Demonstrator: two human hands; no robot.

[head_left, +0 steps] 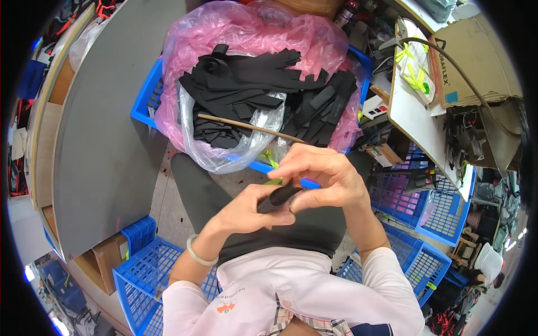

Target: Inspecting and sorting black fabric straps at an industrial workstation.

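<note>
My left hand [246,210] is closed round a folded black fabric strip [278,198], which points up and right out of the fist. My right hand [328,178] curls over the strip's upper end, thumb and fingers closed about it; its fingertips partly hide that end. A small lime-green piece [274,182] shows beside the fingers. Just beyond the hands, many black fabric strips [241,73] lie in a pink plastic bag [190,31] inside a blue basket [144,103]. Across them lies a thin wooden stick [241,124]; its near end meets my right hand's outline, contact unclear.
A grey tabletop [112,129] stands at the left. At the right are a white board [414,120] with lime-green ties, a cardboard box [476,61] and a curved brown cable [465,78]. Blue crates [137,269] stand low on both sides of my legs.
</note>
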